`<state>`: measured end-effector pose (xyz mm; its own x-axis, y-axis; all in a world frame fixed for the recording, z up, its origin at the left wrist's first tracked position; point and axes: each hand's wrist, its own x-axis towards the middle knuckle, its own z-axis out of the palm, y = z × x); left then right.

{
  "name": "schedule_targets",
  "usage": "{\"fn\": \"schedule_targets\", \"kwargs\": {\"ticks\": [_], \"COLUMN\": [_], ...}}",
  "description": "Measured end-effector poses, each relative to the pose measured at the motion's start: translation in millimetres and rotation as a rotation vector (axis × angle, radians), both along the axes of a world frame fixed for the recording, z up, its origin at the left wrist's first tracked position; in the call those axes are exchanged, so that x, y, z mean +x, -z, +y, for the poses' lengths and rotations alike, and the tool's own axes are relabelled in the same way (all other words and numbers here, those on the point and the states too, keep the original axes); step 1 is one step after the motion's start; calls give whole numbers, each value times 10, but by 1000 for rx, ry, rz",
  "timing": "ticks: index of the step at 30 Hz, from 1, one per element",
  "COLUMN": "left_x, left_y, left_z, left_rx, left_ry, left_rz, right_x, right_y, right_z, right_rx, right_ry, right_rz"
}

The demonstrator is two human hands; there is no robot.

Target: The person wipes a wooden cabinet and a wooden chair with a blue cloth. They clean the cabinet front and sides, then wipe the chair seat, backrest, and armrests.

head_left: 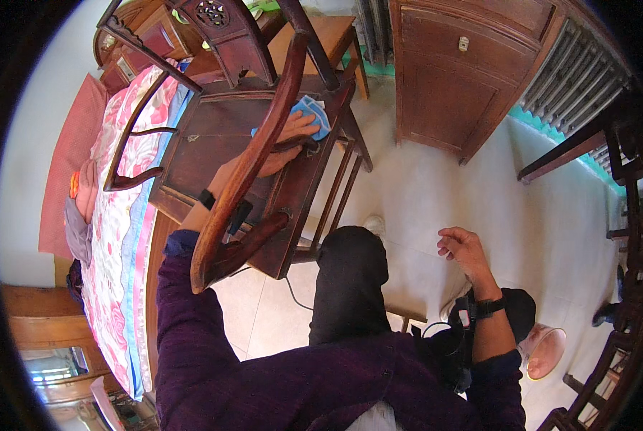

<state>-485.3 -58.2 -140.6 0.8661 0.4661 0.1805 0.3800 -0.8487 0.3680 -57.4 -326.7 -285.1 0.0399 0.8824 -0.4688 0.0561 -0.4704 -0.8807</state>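
My left hand (pixel 295 129) reaches under the curved armrest (pixel 267 137) of a dark wooden armchair (pixel 221 124). Its fingers press a blue cloth (pixel 315 116) near the seat's rear right edge, and the rail partly hides the hand. The carved backrest (pixel 235 40) rises behind the seat. My right hand (pixel 462 249) hangs above the floor on the right, its fingers loosely curled and apart, holding nothing. Black straps with small devices sit on both wrists.
A bed with a floral cover (pixel 119 226) stands to the left of the chair. Ahead is a wooden cabinet (pixel 450 81) beside a radiator (pixel 564 75). A pinkish bin (pixel 546 353) is at lower right, and dark wooden furniture (pixel 631 258) lines the right edge. A cable (pixel 294 296) trails below the chair.
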Motion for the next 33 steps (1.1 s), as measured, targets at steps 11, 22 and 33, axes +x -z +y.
{"fn": "schedule_targets", "kwargs": {"ticks": [11,22,33], "left_x": [-326,-327,-1233], "left_y": [-63,-227,276], "left_z": [-923,-1215,-1066], "left_rx": [-111,-100,-77], "left_ry": [-195,-304,-531], "left_rz": [-17,66,-103], "right_x": [32,131,81], "right_y": [-32,-28,118], "right_z": [-185,-329,-255], "right_rx": [55,65,-7], "right_ry": [-14,-4,-32], "right_rz": [-22,-23,-116]}}
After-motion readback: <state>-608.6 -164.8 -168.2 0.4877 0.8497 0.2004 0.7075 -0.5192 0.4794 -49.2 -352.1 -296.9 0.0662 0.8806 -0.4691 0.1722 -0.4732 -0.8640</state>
